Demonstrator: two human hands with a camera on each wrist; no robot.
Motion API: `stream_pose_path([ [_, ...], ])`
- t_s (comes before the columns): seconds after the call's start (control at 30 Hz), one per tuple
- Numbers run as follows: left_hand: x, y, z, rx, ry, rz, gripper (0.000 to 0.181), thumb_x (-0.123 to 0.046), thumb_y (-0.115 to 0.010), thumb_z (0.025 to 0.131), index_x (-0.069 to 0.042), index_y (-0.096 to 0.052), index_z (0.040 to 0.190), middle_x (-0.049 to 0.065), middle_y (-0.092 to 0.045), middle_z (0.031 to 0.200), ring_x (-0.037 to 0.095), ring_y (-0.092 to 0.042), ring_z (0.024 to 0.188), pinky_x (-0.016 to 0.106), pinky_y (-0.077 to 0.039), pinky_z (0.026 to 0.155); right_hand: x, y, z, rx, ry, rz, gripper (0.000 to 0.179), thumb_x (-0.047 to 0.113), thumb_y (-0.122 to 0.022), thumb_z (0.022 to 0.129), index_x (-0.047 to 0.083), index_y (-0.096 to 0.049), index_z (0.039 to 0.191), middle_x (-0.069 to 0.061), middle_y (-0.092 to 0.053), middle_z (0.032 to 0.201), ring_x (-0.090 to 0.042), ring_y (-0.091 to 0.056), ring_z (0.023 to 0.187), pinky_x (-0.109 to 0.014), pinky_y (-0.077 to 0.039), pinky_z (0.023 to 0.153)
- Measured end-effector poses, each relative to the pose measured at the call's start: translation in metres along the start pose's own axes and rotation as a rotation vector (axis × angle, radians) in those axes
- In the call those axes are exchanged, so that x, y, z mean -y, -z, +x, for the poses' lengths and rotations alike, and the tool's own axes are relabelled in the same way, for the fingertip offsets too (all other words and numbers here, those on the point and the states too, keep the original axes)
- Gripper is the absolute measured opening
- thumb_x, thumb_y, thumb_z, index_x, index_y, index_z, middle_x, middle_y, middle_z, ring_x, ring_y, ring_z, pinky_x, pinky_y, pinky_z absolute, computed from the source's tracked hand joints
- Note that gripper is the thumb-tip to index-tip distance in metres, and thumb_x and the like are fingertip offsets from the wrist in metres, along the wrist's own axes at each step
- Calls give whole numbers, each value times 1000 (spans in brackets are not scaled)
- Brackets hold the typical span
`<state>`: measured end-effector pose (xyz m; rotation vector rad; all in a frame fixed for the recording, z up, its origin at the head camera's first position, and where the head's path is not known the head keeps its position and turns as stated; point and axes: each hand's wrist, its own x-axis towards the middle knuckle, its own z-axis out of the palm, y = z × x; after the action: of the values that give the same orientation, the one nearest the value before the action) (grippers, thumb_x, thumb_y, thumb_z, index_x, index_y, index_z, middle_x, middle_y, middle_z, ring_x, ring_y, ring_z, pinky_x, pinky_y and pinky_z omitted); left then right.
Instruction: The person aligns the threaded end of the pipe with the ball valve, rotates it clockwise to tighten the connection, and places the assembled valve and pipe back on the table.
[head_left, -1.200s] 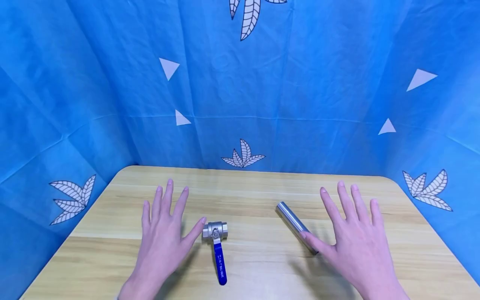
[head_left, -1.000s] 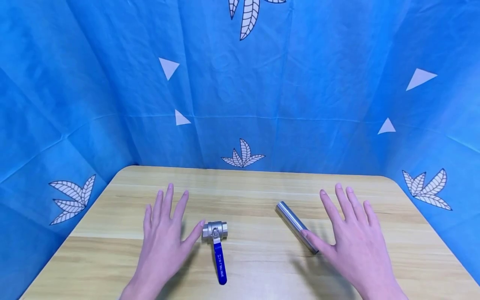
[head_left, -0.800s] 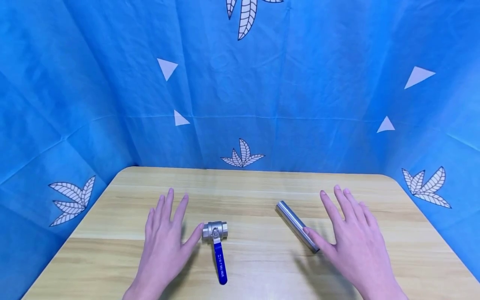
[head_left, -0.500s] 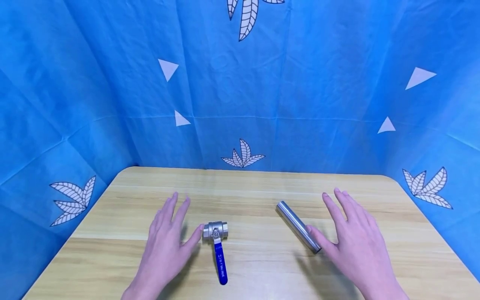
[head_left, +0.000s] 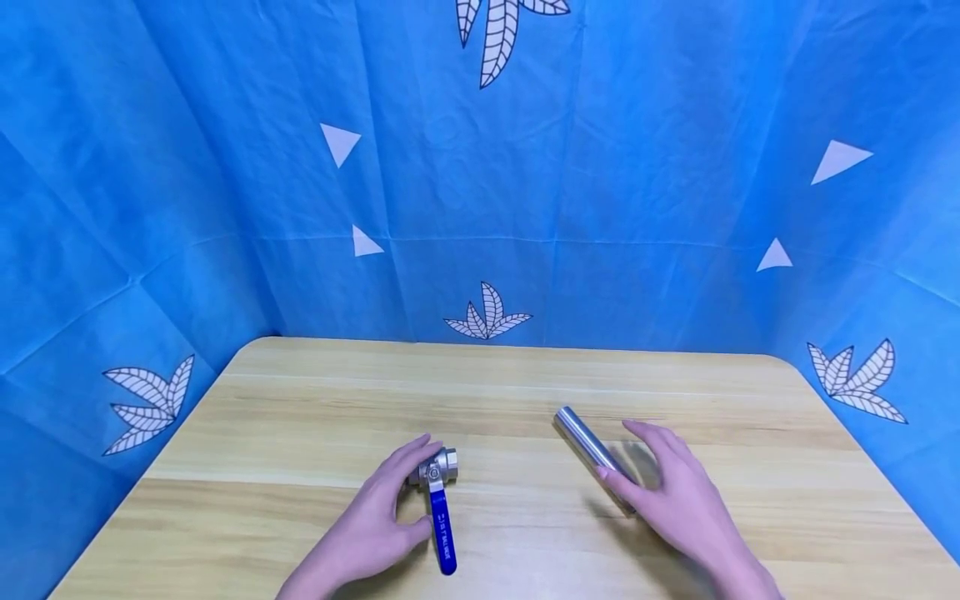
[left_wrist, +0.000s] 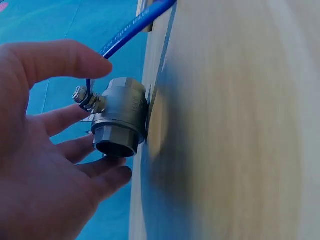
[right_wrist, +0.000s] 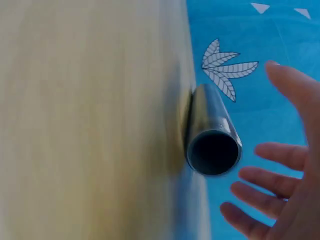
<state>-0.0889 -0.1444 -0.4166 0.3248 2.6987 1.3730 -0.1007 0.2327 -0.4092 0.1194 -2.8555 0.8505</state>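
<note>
A metal ball valve with a blue lever handle lies on the table, left of the middle. My left hand reaches round its left side, fingertips at the far side of the body and thumb near the handle. In the left wrist view the fingers bend loosely behind the valve body, with the thumb beside the lever. To the right lies a shiny metal tube, slanted, its hollow end showing in the right wrist view. My right hand hovers over its near end, thumb overlapping it, fingers spread apart from it.
The light wooden table has rounded far corners. A blue curtain with white leaf and triangle prints hangs behind it and along both sides. Bare tabletop separates the valve from the tube.
Both hands have come lower with fingers less spread. The left has moved right onto the valve; the right has moved slightly left over the tube. Valve and tube lie where they were.
</note>
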Motion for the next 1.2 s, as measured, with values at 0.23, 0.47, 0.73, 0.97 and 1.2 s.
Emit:
stream_pose_path([
  [0.23,13,-1,6,-21,-17,-78,86,10,-81,80,-23,-56,156,7,-49,167,40,-44,156,60,-33,128,-11,-15,2,53,-9,83,85,56,-89,83,12,-61,149,-15,-68,144,-32,-67,120,-48,-55,94],
  [0.47,30,1,15,-46,71,-278,63,3,-79,90,-28,-68,144,5,-63,153,31,-60,143,43,-47,122,-17,-28,2,7,28,56,63,45,-92,84,15,-72,135,-8,-69,138,-30,-62,124,-48,-54,94],
  [0.73,29,0,14,-76,132,-322,55,-1,-78,93,-31,-72,139,3,-66,149,29,-63,138,51,-49,120,-13,-22,-2,-9,-61,8,52,49,-96,77,17,-78,114,0,-72,107,-17,-62,97,-31,-50,79],
  [0.97,31,-3,14,-92,146,-337,54,-2,-80,92,-32,-73,136,1,-67,147,27,-65,135,44,-52,116,-12,-12,-3,34,-120,17,41,44,-98,76,15,-78,98,6,-75,86,-3,-65,74,-22,-51,64],
  [1.2,32,-5,15,-105,136,-325,53,-2,-80,92,-31,-73,136,2,-68,146,28,-65,135,49,-51,117,-10,-11,-3,42,-145,92,38,28,-99,75,12,-81,105,4,-76,82,-2,-66,71,-20,-55,63],
])
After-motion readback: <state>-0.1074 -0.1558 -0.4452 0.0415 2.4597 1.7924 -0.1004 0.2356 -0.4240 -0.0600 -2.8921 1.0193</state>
